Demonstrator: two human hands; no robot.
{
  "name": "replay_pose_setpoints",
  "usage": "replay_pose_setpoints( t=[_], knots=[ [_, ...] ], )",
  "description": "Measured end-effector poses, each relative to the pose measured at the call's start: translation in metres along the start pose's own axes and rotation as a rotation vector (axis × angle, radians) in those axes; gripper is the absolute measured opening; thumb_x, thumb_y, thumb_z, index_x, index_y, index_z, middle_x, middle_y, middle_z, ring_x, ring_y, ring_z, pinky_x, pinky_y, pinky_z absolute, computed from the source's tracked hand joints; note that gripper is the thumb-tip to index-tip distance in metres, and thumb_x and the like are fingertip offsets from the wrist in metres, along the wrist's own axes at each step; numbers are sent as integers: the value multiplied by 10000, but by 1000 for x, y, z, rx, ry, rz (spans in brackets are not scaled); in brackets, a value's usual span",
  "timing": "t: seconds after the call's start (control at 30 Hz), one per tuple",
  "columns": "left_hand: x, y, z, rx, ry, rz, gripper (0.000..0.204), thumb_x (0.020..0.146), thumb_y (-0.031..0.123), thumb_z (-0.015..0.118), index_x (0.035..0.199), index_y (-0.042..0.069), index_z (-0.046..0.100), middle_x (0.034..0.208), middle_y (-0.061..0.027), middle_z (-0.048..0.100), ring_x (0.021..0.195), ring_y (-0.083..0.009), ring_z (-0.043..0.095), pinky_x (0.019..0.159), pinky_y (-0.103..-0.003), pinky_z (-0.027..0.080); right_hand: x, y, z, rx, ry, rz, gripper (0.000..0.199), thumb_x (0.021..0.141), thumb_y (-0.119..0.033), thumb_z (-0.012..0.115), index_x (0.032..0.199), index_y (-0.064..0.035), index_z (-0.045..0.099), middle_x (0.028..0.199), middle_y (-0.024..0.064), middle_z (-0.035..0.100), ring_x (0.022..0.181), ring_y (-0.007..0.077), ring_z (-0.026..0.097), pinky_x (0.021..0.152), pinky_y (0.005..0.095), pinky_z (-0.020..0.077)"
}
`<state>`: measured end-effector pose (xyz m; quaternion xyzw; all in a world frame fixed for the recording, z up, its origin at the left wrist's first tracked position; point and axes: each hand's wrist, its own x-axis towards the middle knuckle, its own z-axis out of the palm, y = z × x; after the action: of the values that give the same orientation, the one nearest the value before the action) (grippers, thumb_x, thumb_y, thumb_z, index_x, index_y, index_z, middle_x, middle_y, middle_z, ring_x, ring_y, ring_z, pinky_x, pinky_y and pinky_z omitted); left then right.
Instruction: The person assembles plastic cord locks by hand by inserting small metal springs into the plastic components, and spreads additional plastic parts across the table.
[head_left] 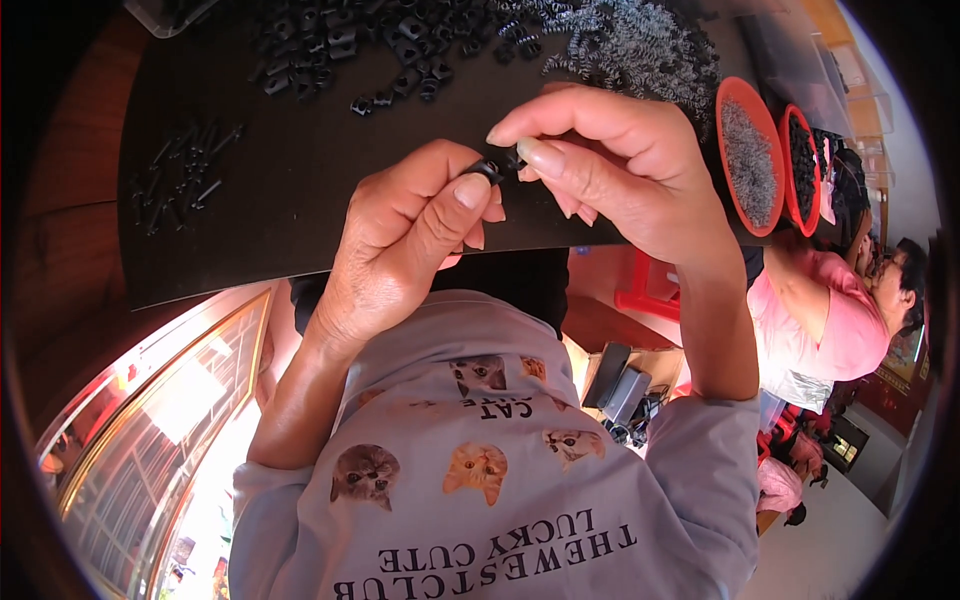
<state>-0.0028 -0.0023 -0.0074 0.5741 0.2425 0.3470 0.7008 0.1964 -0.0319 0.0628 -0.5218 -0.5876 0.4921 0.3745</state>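
Hands (pixel 398 232) close together; the left pinches a black part (pixel 487 169).

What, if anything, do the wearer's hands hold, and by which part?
The left hand pinches a small black piece by its near side, under the thumb. A dark bit shows at the tips of the right hand; whether held cannot be told.

Part (pixel 487 171) in left hand (pixel 395 235); rods (pixel 208 193) left, springs (pixel 640 50) far right on table (pixel 290 210).
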Motion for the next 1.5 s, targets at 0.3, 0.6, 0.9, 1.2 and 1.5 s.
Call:
replay_pose_setpoints(
  t=[0.3, 0.6, 0.9, 1.2, 1.5],
  knots=[
    [1, 0, -1, -3, -28, 15, 285, 1028, 273, 536, 988, 2, 616, 817, -26, 625, 666, -81, 555, 573, -219, 454, -1, -7, -3, 61, -19, 58, 69, 904, -17, 613, 968, 8, 621, 799, 27, 641, 640, 63, 552, 540, 224, 431],
    [1, 4, -7, 40, -115, -17, 304, 1040, 264, 487, 1029, -11, 617, 856, -47, 617, 707, -87, 538, 632, -220, 440, 1, -2, -3, 30, -77, -6, 69, 926, -27, 634, 988, 1, 628, 822, 38, 635, 574, 33, 530, 475, 180, 395],
    [2, 4, -7, 51, -78, -15, 317, 1036, 287, 505, 968, -2, 618, 789, -22, 585, 653, -59, 476, 579, -201, 383, 3, -7, 6, 60, -34, 66, 21, 888, 10, 609, 894, -8, 617, 746, 17, 625, 588, 68, 542, 492, 225, 409],
    [4, 4, -7, 2, -63, -30, 314, 1036, 292, 510, 944, 10, 613, 763, -3, 561, 636, -48, 427, 558, -199, 341, 6, -5, 8, -76, -44, -26, 22, 914, 17, 595, 919, -2, 604, 760, 20, 600, 576, 58, 530, 494, 217, 408],
    [3, 2, -10, -149, -37, -103, 303, 1032, 291, 514, 945, 19, 615, 784, -18, 592, 634, -56, 445, 555, -202, 339, 10, -4, 12, -6, -26, 24, 42, 949, -36, 610, 960, -8, 638, 807, 0, 599, 592, 33, 519, 496, 191, 404]
  ],
)
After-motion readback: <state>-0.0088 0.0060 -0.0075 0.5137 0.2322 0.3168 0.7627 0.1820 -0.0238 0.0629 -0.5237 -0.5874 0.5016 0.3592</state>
